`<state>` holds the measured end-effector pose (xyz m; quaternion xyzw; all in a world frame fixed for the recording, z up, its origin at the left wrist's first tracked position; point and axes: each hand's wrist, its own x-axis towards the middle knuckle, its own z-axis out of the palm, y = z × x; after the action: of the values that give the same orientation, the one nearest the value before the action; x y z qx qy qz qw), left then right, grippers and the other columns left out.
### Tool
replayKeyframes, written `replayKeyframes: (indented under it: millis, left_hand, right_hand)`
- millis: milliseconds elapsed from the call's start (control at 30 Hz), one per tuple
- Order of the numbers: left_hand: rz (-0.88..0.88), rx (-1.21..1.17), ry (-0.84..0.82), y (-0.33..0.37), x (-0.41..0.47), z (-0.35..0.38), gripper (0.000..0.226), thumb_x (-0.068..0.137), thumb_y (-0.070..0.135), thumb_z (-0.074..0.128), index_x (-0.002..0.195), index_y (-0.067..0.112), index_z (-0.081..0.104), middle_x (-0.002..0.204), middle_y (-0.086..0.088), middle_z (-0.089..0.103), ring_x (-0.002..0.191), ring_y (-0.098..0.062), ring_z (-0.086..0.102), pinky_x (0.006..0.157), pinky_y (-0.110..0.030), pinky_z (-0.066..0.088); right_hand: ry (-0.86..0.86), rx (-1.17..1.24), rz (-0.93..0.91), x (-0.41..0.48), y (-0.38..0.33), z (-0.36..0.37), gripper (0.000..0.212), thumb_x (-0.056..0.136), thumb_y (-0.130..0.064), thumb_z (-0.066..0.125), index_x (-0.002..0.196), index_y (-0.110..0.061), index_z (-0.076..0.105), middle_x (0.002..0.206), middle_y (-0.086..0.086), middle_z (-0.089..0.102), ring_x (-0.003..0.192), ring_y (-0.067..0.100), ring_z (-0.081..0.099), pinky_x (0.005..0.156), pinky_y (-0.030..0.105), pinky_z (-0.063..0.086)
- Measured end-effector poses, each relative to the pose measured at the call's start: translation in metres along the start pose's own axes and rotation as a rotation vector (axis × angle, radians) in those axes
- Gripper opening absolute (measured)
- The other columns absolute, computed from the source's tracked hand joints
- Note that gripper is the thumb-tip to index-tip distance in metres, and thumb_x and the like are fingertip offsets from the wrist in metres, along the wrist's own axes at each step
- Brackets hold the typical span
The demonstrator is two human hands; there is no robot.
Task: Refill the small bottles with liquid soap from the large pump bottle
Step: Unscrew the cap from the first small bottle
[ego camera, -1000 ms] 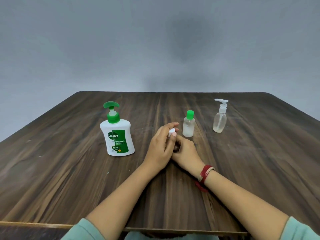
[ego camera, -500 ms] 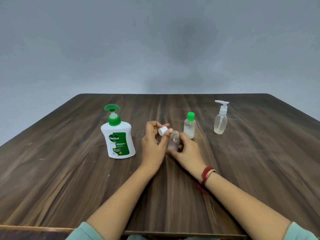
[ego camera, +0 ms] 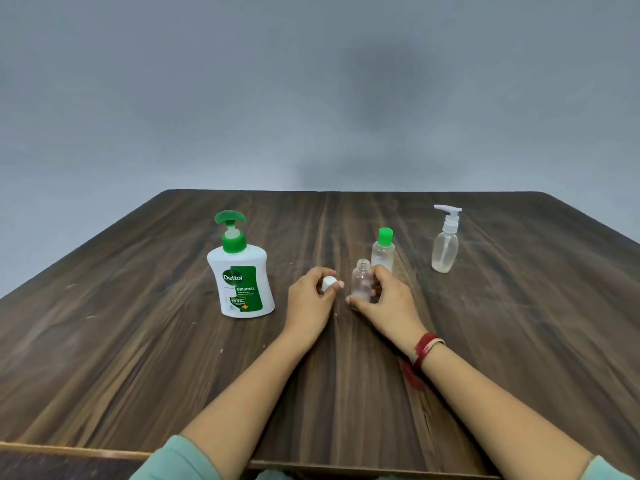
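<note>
1. Small clear plastic bottle (ego camera: 362,282), neck open, upright on dark wood-grain table (ego camera: 138,341) at centre of frame; whitish residue low inside.
2. Judged light and thin-walled, easy to tip and to dent under a squeeze; smooth sides likely slippery once soapy. Best held low round the body, neck left free.
3. Right hand (ego camera: 388,303): fingers and thumb curled round lower body of that bottle, steadying it on the table.
4. Left hand (ego camera: 311,303): curled, pinching small white round cap (ego camera: 329,284) at the fingertips, just left of the bottle and apart from it.
5. Large white pump bottle with green pump head (ego camera: 240,282): left of centre, near left hand, not touched. Judged heavier and stable; pump head the place to press.
6. Green-capped small clear bottle (ego camera: 382,251) just behind right hand; clear bottle with white pump top (ego camera: 445,247) further right, well apart. Both closed.
</note>
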<state>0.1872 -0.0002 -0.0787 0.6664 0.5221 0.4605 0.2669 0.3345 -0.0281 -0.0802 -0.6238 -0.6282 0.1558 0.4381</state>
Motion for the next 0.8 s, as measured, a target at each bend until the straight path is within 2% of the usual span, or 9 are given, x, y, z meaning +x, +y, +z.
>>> replayKeyframes:
  millis: [100, 200, 400, 500, 667, 800]
  left_hand:
    - [0.001, 0.107, 0.0, -0.0007, -0.0008, 0.0001, 0.014, 0.083, 0.028, 0.07, 0.095, 0.02, 0.069, 0.095, 0.0, 0.064, 0.088, -0.016, 0.059, 0.073, -0.025, 0.04]
    - [0.009, 0.288, -0.001, -0.0026, -0.0032, -0.0009, 0.016, 0.085, 0.034, 0.067, 0.095, 0.021, 0.067, 0.091, 0.005, 0.066, 0.09, -0.015, 0.048, 0.072, -0.029, 0.037]
    - [-0.009, 0.26, -0.023, -0.0035, -0.0025, -0.0016, 0.018, 0.084, 0.025, 0.069, 0.097, 0.017, 0.061, 0.098, -0.001, 0.065, 0.092, -0.019, 0.059, 0.075, -0.03, 0.04]
    - [-0.012, 0.275, -0.004, -0.0057, -0.0007, -0.0017, 0.022, 0.084, 0.021, 0.068, 0.104, 0.015, 0.06, 0.106, -0.004, 0.061, 0.095, -0.021, 0.059, 0.075, -0.029, 0.038]
    - [0.008, 0.296, 0.037, -0.0033, -0.0015, -0.0002, 0.039, 0.089, 0.011, 0.059, 0.126, 0.012, 0.048, 0.121, -0.012, 0.049, 0.1, -0.032, 0.058, 0.084, -0.037, 0.042]
    - [0.064, 0.252, 0.078, -0.0001, -0.0042, -0.0003, 0.048, 0.086, 0.002, 0.053, 0.131, 0.015, 0.044, 0.123, -0.01, 0.042, 0.094, -0.033, 0.059, 0.079, -0.039, 0.044]
  right_hand:
    - [0.004, 0.008, -0.01, 0.0009, 0.0008, 0.0012, 0.037, 0.07, -0.023, 0.083, 0.086, -0.026, 0.05, 0.087, 0.0, 0.065, 0.076, 0.01, 0.061, 0.065, 0.02, 0.044]
    - [-0.001, 0.079, -0.008, -0.0008, -0.0019, 0.0005, 0.038, 0.071, -0.018, 0.083, 0.091, -0.024, 0.051, 0.081, -0.01, 0.062, 0.067, -0.006, 0.058, 0.062, 0.008, 0.043]
    - [-0.014, 0.136, 0.01, -0.0009, -0.0053, -0.004, 0.052, 0.068, -0.014, 0.086, 0.105, -0.024, 0.051, 0.079, -0.012, 0.056, 0.062, -0.015, 0.055, 0.061, 0.004, 0.041]
    - [-0.023, 0.144, 0.009, -0.001, -0.0058, -0.0045, 0.056, 0.068, -0.017, 0.086, 0.11, -0.025, 0.051, 0.079, -0.011, 0.058, 0.063, -0.014, 0.056, 0.063, 0.005, 0.043]
    - [-0.037, 0.136, 0.01, -0.001, -0.0069, -0.0057, 0.06, 0.069, -0.018, 0.086, 0.117, -0.025, 0.05, 0.08, -0.011, 0.058, 0.063, -0.01, 0.056, 0.064, 0.004, 0.043]
    - [-0.048, 0.154, 0.01, -0.0003, -0.0054, -0.0043, 0.062, 0.07, -0.017, 0.085, 0.12, -0.025, 0.05, 0.08, -0.011, 0.06, 0.065, -0.013, 0.057, 0.066, 0.007, 0.045]
